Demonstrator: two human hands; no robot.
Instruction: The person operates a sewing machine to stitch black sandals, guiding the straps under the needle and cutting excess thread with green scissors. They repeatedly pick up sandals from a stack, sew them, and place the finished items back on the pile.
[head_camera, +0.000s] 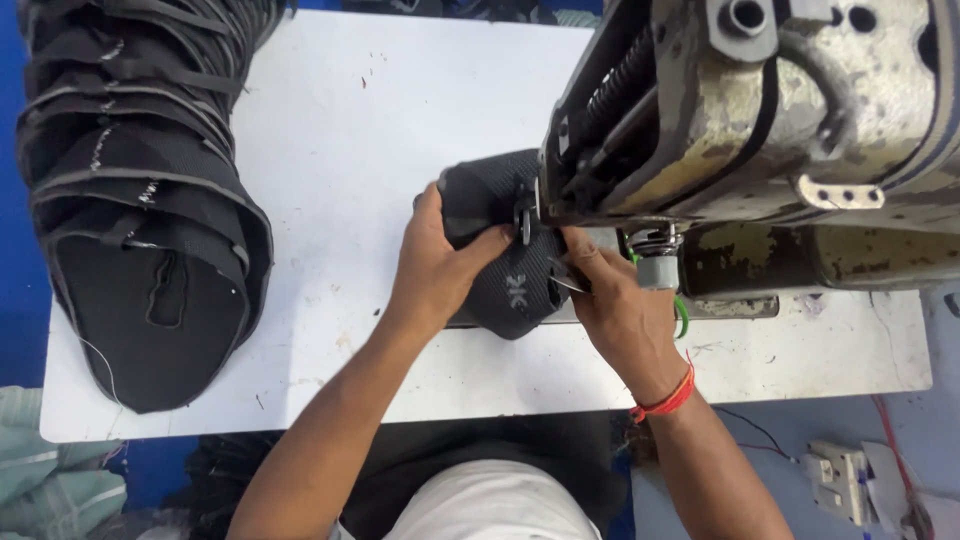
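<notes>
Fabric piece lies pinched between left hand and right hand fingers.

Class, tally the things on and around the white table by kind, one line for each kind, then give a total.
Sewing machine: 1
Black shoe upper held at the needle by the left hand and right hand: 1
Stack of black shoe uppers: 1
White table: 1
Red wrist thread: 1
Total: 5

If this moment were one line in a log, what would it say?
left hand: grips black shoe upper | right hand: holds it at sewing machine, small snips in fingers | stack of uppers: left on white table
</notes>
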